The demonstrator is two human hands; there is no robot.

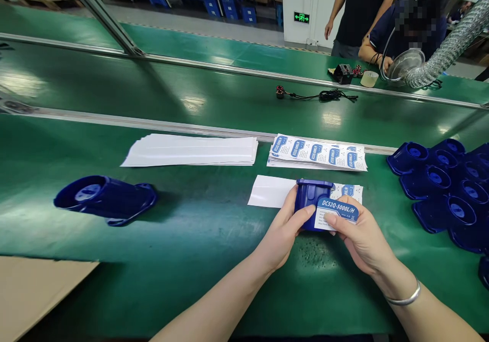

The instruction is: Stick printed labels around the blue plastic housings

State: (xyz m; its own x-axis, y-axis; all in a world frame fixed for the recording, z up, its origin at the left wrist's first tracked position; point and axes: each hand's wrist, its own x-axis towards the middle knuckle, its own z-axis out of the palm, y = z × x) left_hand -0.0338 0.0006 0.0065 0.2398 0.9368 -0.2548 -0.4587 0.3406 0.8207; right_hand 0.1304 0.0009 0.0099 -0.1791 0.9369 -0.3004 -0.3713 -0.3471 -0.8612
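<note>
- Workpiece: a dark-blue plastic housing (305,191) is between my two hands, over the green surface (191,281). I cannot tell whether it touches the surface.
- Left grip (281,232): closed around the housing's left side, thumb across the front face, probably to steady it and keep that face toward me.
- Right grip (362,237): pinched closed on a DC52Q-5000L/H label (340,210), thumb in front. The thumb sits low, which leaves the blue title band readable. The label overlaps the housing's right part and projects past its edge; I cannot tell whether it is adhered.
- Just behind the housing: a label sheet (267,191), bare white at left, printed at right, presumably kept close for a short reach.
- Farther back: a stack of printed label sheets (317,151); left of it, a stack of white sheets (191,151), apparently kept separate for sorting.
- Right: blue housings (431,181) packed closely, seemingly to save room.
- Left: a single blue housing (114,196) lies well apart, beyond a cardboard piece (42,291).
- Beyond the rail: a small motor with a cable (280,92).
</note>
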